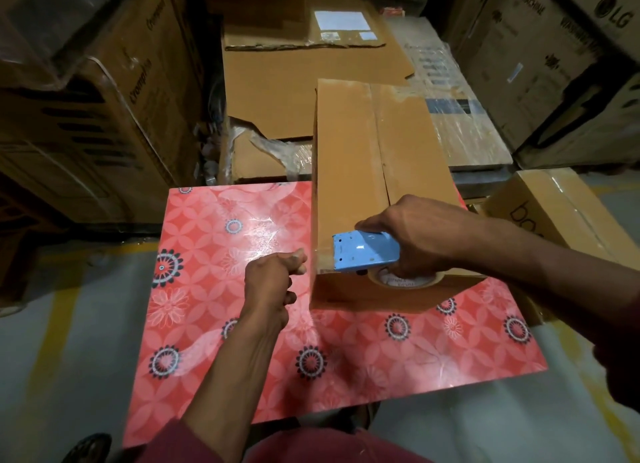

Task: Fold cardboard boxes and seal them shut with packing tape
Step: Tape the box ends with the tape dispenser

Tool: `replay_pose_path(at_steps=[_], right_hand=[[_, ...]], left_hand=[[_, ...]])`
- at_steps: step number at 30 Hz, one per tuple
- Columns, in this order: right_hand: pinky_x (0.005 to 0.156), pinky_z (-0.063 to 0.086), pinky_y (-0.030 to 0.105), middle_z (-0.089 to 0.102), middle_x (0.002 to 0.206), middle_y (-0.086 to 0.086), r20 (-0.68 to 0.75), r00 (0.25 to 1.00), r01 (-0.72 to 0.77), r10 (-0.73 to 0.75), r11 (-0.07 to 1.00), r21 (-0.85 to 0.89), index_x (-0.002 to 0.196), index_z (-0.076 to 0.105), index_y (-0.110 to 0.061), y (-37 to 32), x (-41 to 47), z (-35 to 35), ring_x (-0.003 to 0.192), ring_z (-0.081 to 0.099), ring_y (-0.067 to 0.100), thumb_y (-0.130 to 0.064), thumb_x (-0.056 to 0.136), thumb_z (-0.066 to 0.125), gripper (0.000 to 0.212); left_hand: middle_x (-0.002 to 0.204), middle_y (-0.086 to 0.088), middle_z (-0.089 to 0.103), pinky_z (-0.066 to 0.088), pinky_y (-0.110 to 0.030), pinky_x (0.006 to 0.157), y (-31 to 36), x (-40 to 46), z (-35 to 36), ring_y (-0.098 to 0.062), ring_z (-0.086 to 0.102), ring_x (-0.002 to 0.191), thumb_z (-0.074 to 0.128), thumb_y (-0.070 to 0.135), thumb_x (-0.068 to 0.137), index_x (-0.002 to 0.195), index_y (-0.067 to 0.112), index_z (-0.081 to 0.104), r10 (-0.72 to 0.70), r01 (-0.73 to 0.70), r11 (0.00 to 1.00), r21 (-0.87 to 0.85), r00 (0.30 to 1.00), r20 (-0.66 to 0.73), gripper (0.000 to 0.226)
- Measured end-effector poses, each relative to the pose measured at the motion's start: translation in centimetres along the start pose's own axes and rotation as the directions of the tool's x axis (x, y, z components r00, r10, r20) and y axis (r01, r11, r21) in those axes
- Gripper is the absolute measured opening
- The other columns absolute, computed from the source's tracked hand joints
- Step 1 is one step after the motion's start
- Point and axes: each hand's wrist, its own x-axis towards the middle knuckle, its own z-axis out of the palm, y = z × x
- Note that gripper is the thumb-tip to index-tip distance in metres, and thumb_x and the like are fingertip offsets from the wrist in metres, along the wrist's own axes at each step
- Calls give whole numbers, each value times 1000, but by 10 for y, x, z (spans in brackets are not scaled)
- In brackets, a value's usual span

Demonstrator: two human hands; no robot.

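Cardboard box (pixel 374 192) is sitting on the far right part of a counter (pixel 242 324) covered in red flowered sheeting. Big stacked cartons (pixel 104 99) and flattened cardboard (pixel 294 92) are crowding the storeroom behind it. On the box's near end, the right hand (pixel 412 234) is gripping a blue tape dispenser (pixel 363 253), fingers clamped around it. The left hand (pixel 273 275) is pinching the tape end at the box's near left corner.

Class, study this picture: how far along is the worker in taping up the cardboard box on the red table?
Done: the box is folded, its top flaps meeting along a seam. In hand: the right hand holds the blue tape dispenser at the box's near top edge, while the left hand pinches the tape end at the corner. Left: running tape along the seam, which looks untaped.
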Motion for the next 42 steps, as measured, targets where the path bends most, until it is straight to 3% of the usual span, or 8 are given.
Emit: replay_pose_path(at_steps=[6,15,28,33,35,37,40,42], right_hand=[[63,56,38,68,91,-3,39,998,-41,45,995,-89,129,61,-34,3,4,-3,81,65,23,-46,74,76,58],[69,45,33,68,111,1,158,979,-109,132,983,-146,149,49,-39,12,-3,-6,101,64,22,-41,76,81,80],[70,44,33,67,123,-1,165,976,-105,139,974,-199,151,45,-40,-2,-8,-4,106,64,23,-43,83,76,76],[72,45,34,67,125,-3,175,978,-74,113,974,-212,152,44,-38,-6,-9,-5,108,64,22,-44,83,75,75],[74,48,34,67,124,-3,178,978,-68,109,973,-222,150,46,-37,-7,-9,-4,107,65,22,-45,82,75,74],[77,53,37,68,122,-3,164,981,-63,104,969,-239,148,47,-37,-7,-9,-2,105,66,23,-46,81,75,73],[83,54,40,66,128,-3,152,984,-56,94,969,-239,153,39,-41,-9,-8,-2,110,64,25,-46,82,75,80],[80,54,39,64,130,-3,133,987,-53,86,971,-233,157,31,-43,-11,-9,-1,112,64,27,-44,83,76,86]], left_hand=[[80,-6,67,26,-27,49,-9,12,-15,-12,40,52,69,2,90,92,4,78,20,-29,997,-73,992,-123,10],[64,5,67,29,-27,52,-34,16,-14,0,48,48,69,6,96,94,-1,73,73,-74,996,-41,997,-24,8],[61,7,59,25,-22,42,-67,11,21,-8,37,46,64,19,103,77,13,63,-23,23,997,-68,1000,8,26],[89,-8,63,35,-25,44,-81,12,29,-18,49,59,65,58,96,114,18,56,-56,57,998,8,998,-43,44],[103,-9,64,45,-30,55,-88,10,22,-18,55,69,65,69,90,124,25,45,-132,133,987,85,991,-19,60],[117,-7,66,55,-37,76,-95,11,13,-13,60,81,65,60,95,124,29,47,-5,26,965,262,997,-81,46],[122,2,66,53,-31,87,-80,0,7,-12,64,103,63,21,101,127,29,59,538,-486,793,368,842,-47,28],[131,0,66,47,-28,102,-63,-6,8,-17,61,123,60,6,88,132,16,66,844,-814,396,425,505,181,46]])
